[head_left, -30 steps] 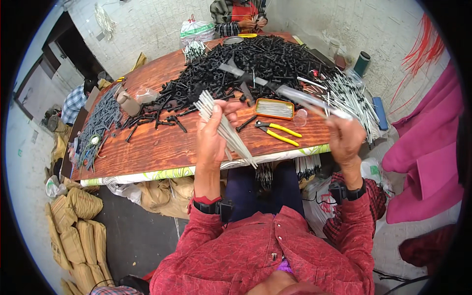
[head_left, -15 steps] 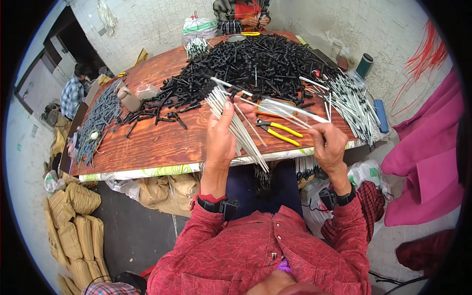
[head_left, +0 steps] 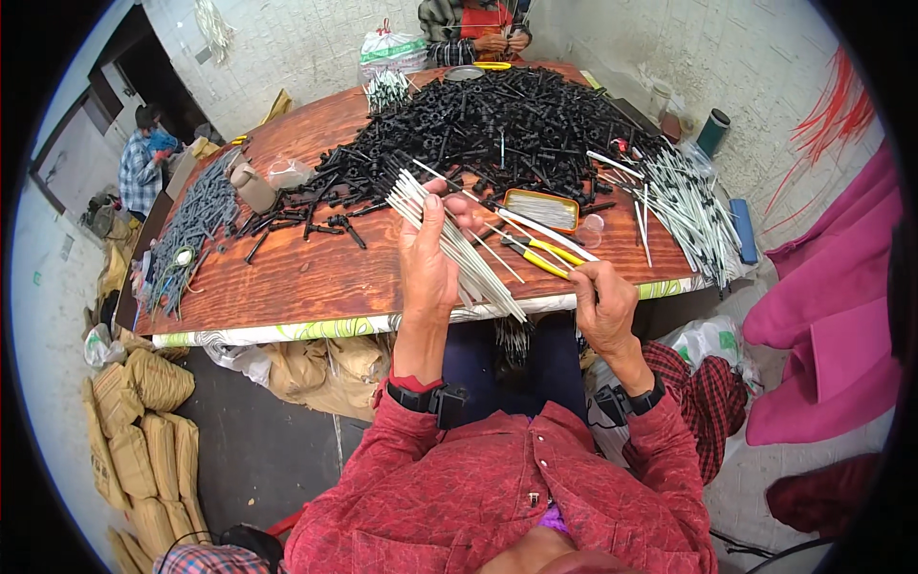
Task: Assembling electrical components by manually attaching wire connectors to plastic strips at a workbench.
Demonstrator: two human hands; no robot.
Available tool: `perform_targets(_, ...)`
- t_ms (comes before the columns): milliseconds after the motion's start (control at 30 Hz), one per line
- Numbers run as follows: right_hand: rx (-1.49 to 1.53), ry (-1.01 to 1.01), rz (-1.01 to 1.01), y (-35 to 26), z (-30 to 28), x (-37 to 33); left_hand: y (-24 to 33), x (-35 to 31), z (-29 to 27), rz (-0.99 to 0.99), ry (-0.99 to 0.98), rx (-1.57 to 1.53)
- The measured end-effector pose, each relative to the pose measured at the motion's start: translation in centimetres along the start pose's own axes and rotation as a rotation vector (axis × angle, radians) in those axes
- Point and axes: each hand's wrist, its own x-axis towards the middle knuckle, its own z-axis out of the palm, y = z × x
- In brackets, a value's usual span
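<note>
My left hand (head_left: 430, 258) is closed around a bundle of thin white rods (head_left: 481, 272), the thumb pressed along it. The bundle fans over the table's near edge, and its upper tips look dark. Between finger and thumb, my right hand (head_left: 606, 304) pinches the near ends of slim white rods (head_left: 547, 230). These slant up and left toward the left hand's fingers; where they end there is hard to make out. Yellow-handled pliers (head_left: 549, 258) lie on the table beneath them, partly covered. Just beyond is a yellow-rimmed tray (head_left: 578, 209) of fine, pale, needle-like pieces.
A big heap of black plastic parts (head_left: 459, 120) covers the table's (head_left: 296, 292) far middle. White rods with black ends (head_left: 684, 206) are piled at right, grey pieces (head_left: 201, 215) at left beside a beige bottle (head_left: 251, 188). A person (head_left: 488, 33) works across the table.
My right hand has moved left and slightly down, bringing its rods lower over the pliers. The tray shows more fully now. My left hand stays nearly in place with its bundle.
</note>
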Motion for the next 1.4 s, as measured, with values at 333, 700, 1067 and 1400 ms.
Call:
perform_targets(333,-0.099,0.151,-0.164,-1.4,0.7,1.0,-0.1,-0.1,0.2,-0.009,0.064,-0.012)
perform_targets(700,0.042,0.144,0.032,-1.1,1.6,-0.9,0.1,-0.6,1.2,-0.039,0.154,-0.066)
perform_targets(1067,0.826,-0.228,0.703,-2.5,3.3,-2.2,0.6,-0.6,0.3,-0.015,0.075,-0.065)
perform_targets(1400,0.911,-0.294,0.784,-2.3,3.2,-2.6,0.7,-0.9,1.6,0.008,-0.005,-0.086)
